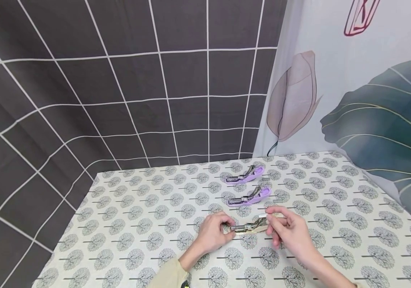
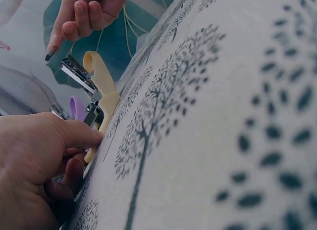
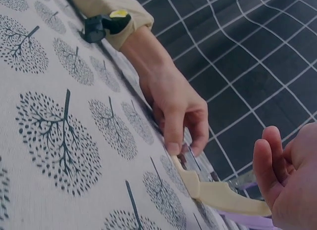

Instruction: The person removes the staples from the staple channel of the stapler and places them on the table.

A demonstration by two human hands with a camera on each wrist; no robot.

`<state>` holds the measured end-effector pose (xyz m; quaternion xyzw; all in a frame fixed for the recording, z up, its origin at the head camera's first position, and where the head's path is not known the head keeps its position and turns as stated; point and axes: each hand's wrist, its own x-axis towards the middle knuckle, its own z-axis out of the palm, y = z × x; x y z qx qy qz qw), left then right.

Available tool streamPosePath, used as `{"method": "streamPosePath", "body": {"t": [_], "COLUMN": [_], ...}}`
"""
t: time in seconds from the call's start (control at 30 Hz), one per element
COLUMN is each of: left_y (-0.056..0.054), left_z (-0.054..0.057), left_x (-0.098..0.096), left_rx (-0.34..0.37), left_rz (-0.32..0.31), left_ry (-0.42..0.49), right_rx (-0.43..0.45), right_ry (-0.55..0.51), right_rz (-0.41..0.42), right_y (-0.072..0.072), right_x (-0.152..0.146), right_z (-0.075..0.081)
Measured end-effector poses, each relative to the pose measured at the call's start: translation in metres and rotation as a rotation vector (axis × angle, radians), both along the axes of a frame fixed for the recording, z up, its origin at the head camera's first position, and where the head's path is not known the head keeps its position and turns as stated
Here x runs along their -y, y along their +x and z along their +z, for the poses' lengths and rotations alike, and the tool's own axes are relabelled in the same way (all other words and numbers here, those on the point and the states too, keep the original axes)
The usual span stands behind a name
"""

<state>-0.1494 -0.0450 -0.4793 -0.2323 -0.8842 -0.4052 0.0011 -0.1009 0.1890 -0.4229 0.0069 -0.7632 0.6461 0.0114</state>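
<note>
A cream-yellow stapler [image 2: 106, 106] lies on the patterned tablecloth, its top swung open and its metal staple channel showing. My left hand [image 1: 212, 232] pinches the front end of this stapler between thumb and fingers. At its other end is my right hand [image 1: 289, 232], thumb and index finger pinching a small grey strip [image 2: 51, 54] that looks like staples. In the left wrist view the strip is apart from the stapler, above its raised metal part. The right wrist view shows the cream handle [image 3: 228, 198] reaching toward the right fingers.
Two purple staplers, one nearer [image 1: 250, 198] and one farther [image 1: 245, 176], lie opened beyond the cream one. Small grey strips [image 1: 281, 200] lie beside them. A dark gridded curtain [image 1: 183, 112] and a leaf-print curtain [image 1: 381, 120] stand behind the table.
</note>
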Motion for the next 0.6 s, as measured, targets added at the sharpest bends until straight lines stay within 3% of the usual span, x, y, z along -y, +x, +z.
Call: {"method": "streamPosePath", "body": {"t": [0.13, 0.6], "left_y": [0.0, 0.0], "left_z": [0.0, 0.001], "left_x": [0.0, 0.001], "left_rx": [-0.008, -0.013], "left_rz": [0.0, -0.006], "left_ry": [0.001, -0.002], "right_rx": [-0.017, 0.047], "right_ry": [0.014, 0.032], "right_rz": [-0.021, -0.126], "right_y": [0.001, 0.006], "right_x": [-0.009, -0.039], "right_z": [-0.001, -0.012]}}
